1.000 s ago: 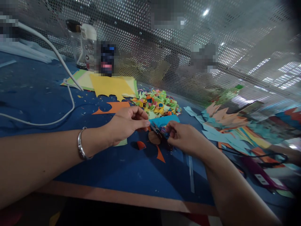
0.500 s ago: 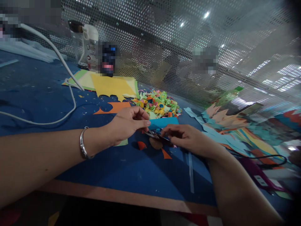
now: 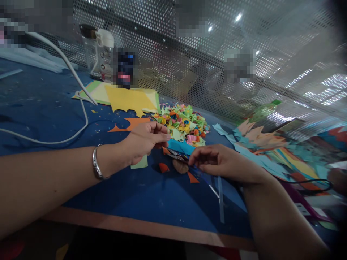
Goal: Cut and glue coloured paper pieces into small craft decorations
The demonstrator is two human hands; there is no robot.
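Observation:
My left hand [image 3: 148,142] is closed in a pinch at the left end of a bright blue paper piece [image 3: 181,146]. My right hand [image 3: 217,159] has its fingers curled together at the paper's lower right side. A thin blue stick with a shiny end [image 3: 210,185] slants down from under those fingertips, and its kind is unclear. Between the hands lie scissors [image 3: 177,156], partly hidden under the blue paper. Just below them is a round brown piece [image 3: 180,166]. A red scrap [image 3: 163,167] and an orange scrap [image 3: 193,177] lie close by.
Behind my hands is a heap of small coloured paper cuttings [image 3: 187,122]. Yellow sheets [image 3: 127,99] and a cut orange sheet [image 3: 137,123] lie left of it. A white cable [image 3: 62,142] crosses the left; pointed paper pieces [image 3: 260,135] are piled right. A perforated panel [image 3: 168,61] stands behind.
The blue paper has shifted left and down, over the scissors. My right hand has come away from the scissors, and the thin blue stick now shows below it. My left hand has barely moved.

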